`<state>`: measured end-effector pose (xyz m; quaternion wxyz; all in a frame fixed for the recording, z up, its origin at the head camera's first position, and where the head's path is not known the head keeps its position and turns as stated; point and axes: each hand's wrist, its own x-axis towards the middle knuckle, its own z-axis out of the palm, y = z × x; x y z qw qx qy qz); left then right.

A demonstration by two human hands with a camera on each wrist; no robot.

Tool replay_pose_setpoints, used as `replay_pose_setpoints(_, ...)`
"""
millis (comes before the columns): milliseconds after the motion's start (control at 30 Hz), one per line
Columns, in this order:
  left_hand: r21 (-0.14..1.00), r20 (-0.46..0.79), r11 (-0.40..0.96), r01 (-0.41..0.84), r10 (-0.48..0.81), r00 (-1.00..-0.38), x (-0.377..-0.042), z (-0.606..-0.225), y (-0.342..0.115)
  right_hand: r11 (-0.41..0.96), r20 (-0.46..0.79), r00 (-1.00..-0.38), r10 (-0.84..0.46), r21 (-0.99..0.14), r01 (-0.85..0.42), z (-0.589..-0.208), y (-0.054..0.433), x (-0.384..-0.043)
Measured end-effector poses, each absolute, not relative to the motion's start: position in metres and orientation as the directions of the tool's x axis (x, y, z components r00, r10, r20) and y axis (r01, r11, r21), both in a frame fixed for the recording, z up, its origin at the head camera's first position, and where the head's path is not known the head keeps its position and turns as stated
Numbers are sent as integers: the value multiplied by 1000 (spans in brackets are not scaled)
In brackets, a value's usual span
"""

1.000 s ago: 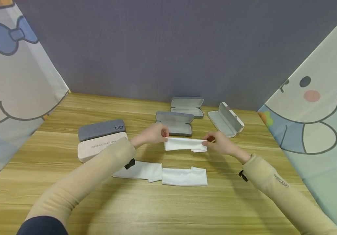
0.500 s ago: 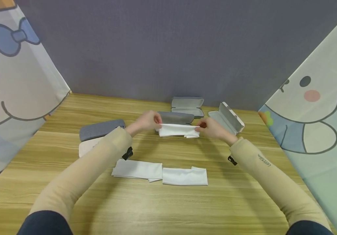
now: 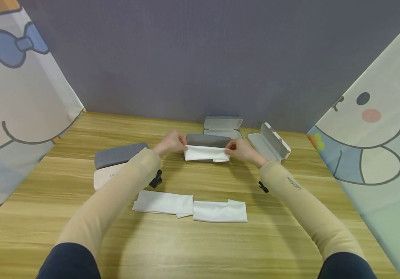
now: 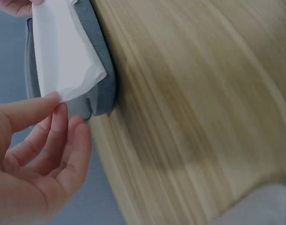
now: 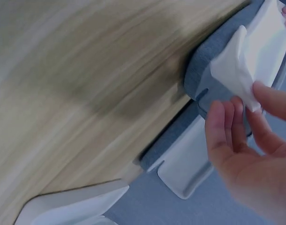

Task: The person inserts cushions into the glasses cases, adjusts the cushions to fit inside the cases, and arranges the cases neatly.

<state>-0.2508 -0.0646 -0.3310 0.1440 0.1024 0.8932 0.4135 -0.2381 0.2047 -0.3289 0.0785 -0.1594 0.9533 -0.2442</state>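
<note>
A folded white cloth (image 3: 205, 153) is stretched level between both hands, over the lower half of an open dark grey glasses case (image 3: 208, 140). My left hand (image 3: 172, 142) pinches its left end between thumb and forefinger, which the left wrist view shows closely on the cloth's corner (image 4: 63, 61). At the other end my right hand (image 3: 241, 150) pinches the cloth with thumb and fingertips. In the right wrist view a loose flap of the cloth (image 5: 238, 65) hangs over the case's front wall (image 5: 213, 56). Most of the case's inside is hidden under the cloth.
Behind stands another open grey case (image 3: 223, 124), with an open white case (image 3: 271, 141) to the right. A closed grey case (image 3: 117, 154) and a closed white case (image 3: 105, 175) lie at left, partly behind the left sleeve. Two folded white cloths (image 3: 165, 202) (image 3: 220, 211) lie in front.
Both hands have carried the white cloth away from the body and slightly left, from in front of the open grey case to over its lower half. The other cases and cloths stayed put.
</note>
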Motion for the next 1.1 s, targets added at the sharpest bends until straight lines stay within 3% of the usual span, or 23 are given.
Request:
replay_pose_setpoints(367, 725, -133, 688, 28, 180, -975, -261, -347, -54, 862, -19, -964, -264, -452, -227, -351, 199, -247)
replay_pose_setpoints(867, 700, -149, 714, -29, 106, -983, -267, -362, -45, 910, 95, -969, -227, -332, -246, -364, 192, -244)
replay_pose_setpoints(1100, 681, -158, 730, -58, 69, -985, -266, -364, -41, 910, 124, -971, -203, -342, -234, -372, 193, -241)
